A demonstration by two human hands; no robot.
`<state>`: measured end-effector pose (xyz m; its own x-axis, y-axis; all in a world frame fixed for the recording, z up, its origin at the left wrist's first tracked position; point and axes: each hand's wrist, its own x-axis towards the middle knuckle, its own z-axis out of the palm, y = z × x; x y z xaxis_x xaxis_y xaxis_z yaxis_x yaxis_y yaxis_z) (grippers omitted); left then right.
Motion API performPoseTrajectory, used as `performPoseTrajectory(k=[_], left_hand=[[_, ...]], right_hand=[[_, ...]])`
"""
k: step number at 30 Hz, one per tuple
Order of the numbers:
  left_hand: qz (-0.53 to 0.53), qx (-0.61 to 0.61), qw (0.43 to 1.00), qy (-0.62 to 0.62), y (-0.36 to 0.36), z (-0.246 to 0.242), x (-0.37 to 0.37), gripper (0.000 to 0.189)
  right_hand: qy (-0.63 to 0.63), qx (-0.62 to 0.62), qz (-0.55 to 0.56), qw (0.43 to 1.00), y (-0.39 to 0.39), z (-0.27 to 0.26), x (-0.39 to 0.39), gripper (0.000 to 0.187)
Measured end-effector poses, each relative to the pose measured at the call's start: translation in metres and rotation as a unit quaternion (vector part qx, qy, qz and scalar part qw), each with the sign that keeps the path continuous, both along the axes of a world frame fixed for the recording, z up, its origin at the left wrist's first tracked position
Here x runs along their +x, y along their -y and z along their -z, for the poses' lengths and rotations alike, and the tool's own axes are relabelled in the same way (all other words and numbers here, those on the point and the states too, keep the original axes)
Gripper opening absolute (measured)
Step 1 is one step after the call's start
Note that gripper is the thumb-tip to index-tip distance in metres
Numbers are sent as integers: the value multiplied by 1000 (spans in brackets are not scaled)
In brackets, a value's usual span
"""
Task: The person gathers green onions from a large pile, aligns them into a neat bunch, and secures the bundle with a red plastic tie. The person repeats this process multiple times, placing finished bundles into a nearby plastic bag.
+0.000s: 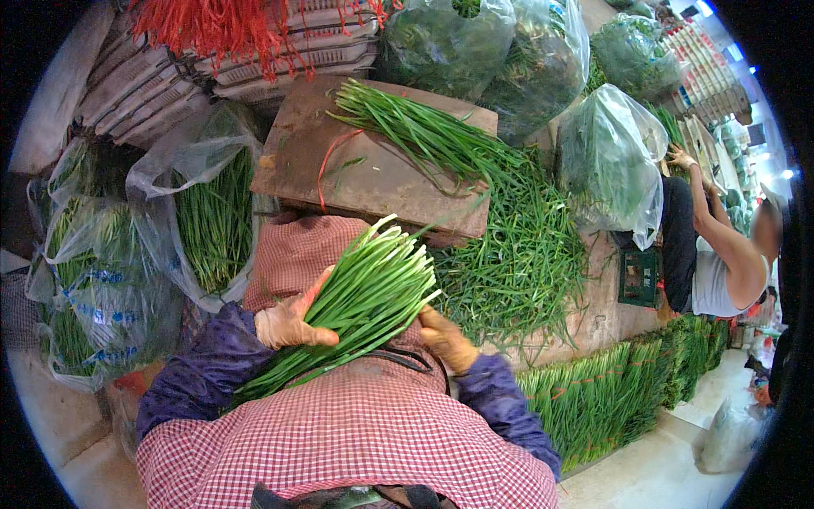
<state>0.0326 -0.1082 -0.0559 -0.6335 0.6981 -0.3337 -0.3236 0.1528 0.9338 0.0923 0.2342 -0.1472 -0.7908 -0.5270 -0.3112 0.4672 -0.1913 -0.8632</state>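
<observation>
My left hand, in a tan glove, is closed around a thick bunch of garlic chives over my lap. The pale cut ends point up and to the right, while the leaves trail down past my left sleeve. Beside the bunch's right edge is my gloved right hand, blurred, its curled fingers close to the pale ends. Whether it grips a stem cannot be made out. In front of my knees stands a low wooden board, bearing another loose bunch of chives and a red tie.
Loose chive trimmings heap right of the board. Bagged chives stand left and far right. Red ties hang above stacked crates. Tied bunches line the lower right. Another person works at the right.
</observation>
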Motion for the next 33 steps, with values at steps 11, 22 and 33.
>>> performPoseTrajectory(k=[11, 22, 33], left_hand=[[-28, -78, 974, -212, -12, -7, 27, 109], [-27, -36, 978, -202, -4, 4, 23, 105], [-41, 4, 988, -151, -1, 10, 29, 104]], right_hand=[[-62, -100, 193, 974, 37, -68, -127, 49], [-124, 674, 212, 696, -94, -107, -87, 85], [-386, 382, 326, 774, -7, -100, -123, 13]])
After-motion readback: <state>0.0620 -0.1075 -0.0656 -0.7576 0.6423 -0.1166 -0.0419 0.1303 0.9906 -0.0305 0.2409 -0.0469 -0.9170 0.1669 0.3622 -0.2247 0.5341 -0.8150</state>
